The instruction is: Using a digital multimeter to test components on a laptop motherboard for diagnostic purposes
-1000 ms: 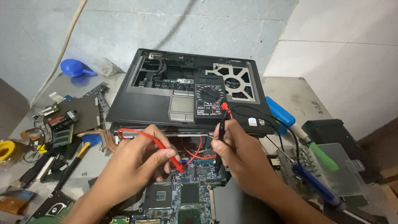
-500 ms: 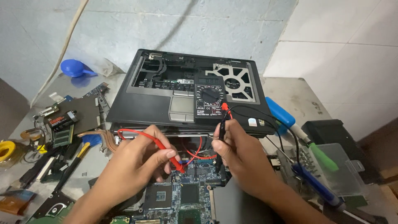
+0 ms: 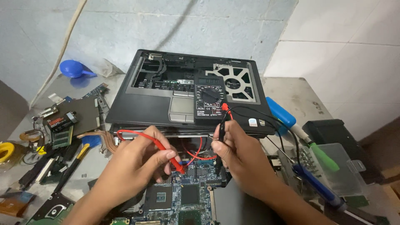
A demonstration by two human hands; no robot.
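Observation:
My left hand (image 3: 137, 160) pinches a red multimeter probe (image 3: 170, 156), its tip down on a blue-green laptop motherboard (image 3: 183, 196) at the near edge. My right hand (image 3: 241, 156) holds a black probe (image 3: 221, 137) upright, its tip on the same board a little to the right. Both leads run up to a black multimeter (image 3: 209, 102) that lies on the palm rest of a stripped black laptop base (image 3: 150, 104) behind the board.
Left of my hands lie circuit boards, memory modules (image 3: 60, 129), a copper heat pipe (image 3: 98, 135) and a yellow tape roll (image 3: 6, 151). A blue scoop (image 3: 73, 68) is at the back left. Right: blue (image 3: 318, 185) and green (image 3: 323, 156) screwdrivers, a clear plastic box (image 3: 341, 166).

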